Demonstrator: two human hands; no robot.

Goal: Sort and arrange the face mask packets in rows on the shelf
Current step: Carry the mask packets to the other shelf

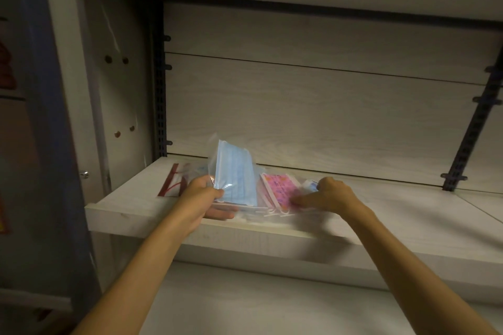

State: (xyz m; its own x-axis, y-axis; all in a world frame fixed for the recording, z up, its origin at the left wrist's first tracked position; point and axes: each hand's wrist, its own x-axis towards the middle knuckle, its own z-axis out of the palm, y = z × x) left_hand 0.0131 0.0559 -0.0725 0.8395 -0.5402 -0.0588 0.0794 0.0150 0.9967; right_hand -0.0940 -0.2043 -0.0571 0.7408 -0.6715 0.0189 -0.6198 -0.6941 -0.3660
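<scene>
We see no writing or brand that can be read on any packet; the prints are too blurred to tell.

The left hand (202, 193) pinches the lower left edge of a clear packet holding a blue mask (235, 174), thumb on top and the fingers curled beneath. This packet is tilted up off the shelf (130, 207), its long axis rising steeply and leaning a little to the left, its lower end down among the other packets.

The right hand (330, 194) rests with bent fingers on a pink patterned packet (280, 189), the thumb stretched left along its near edge; we cannot tell whether the fingers grip it or only press. The pink packet lies flat, its long axis running from the back toward the front edge. Just behind the right hand a white-and-blue packet (311, 185) peeks out. A red-striped packet (174, 181) lies flat at the left, near the shelf's corner.
</scene>
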